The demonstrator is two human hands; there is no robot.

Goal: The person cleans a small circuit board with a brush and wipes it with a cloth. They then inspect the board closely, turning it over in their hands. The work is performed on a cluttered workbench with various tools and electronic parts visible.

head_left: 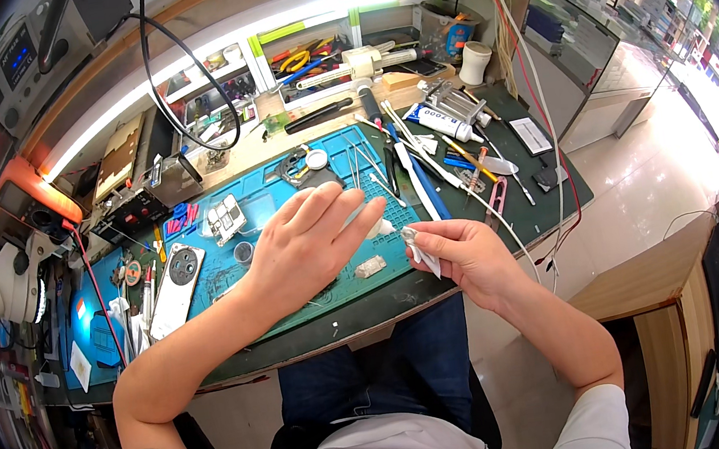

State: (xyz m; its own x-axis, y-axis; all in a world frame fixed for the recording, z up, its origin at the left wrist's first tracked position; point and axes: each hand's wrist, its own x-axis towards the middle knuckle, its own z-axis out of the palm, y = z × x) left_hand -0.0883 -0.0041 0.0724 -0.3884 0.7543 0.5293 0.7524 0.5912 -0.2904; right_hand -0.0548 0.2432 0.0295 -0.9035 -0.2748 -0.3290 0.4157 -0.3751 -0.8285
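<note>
My left hand (pixel 312 239) hovers over the teal repair mat (pixel 303 312), fingers stretched and palm down. A small white scrap (pixel 380 229) shows just past its fingertips; whether they touch it I cannot tell. At the mat's right edge my right hand (pixel 472 263) pinches a crumpled white tissue (pixel 426 258) between thumb and fingers, with a small greyish bit at its top. Below and between the hands lies a small silvery-white crumpled piece (pixel 370 266). Left of my left forearm rests a white phone back with round camera area (pixel 177 287).
Tweezers (pixel 355 164), a white-and-blue glue tube (pixel 444 122) and several slim tools lie beyond my hands. An orange multimeter (pixel 37 197) stands at left. A black cable loop (pixel 228 106) and red and white leads (pixel 529 69) hang over the bench.
</note>
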